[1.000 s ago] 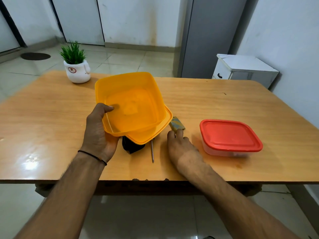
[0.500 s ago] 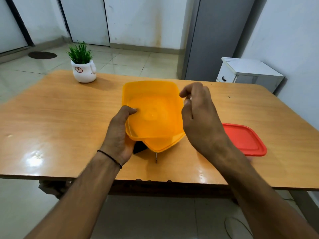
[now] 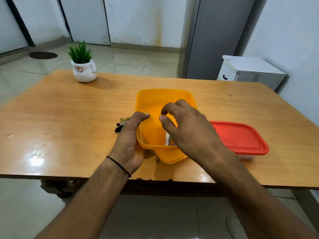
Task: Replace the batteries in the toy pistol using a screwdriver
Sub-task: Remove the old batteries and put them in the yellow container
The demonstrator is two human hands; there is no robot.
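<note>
Left hand (image 3: 128, 140): fingers grasp left wall of yellow container (image 3: 164, 94), thumb over rim. Right hand (image 3: 188, 126): above container, fingers loosely curled, released, nothing held. Battery pack (image 3: 167, 138) inside container, against near wall. Toy pistol (image 3: 121, 125) on worktop (image 3: 69, 118), just left of left hand, mostly hidden. Screwdriver tip (image 3: 156, 159) shows beside yellow lid (image 3: 170, 157) under container.

— What does the room look like?
— It has white plastered walls (image 3: 141, 19), stained in places, and a pale, glossy tiled floor (image 3: 129, 61). A tall grey metal cabinet (image 3: 215, 37) rises at the back right.
— And beside it?
— A small white cabinet with 1 black handle (image 3: 248, 64) stands against the right wall. A broad orange-brown wooden table (image 3: 69, 121) fills the foreground, with light glaring off its near left part. A green plant in a white ceramic pot (image 3: 84, 71) stands at its far left. 1 dark round mat (image 3: 43, 55) lies on the floor.
</note>
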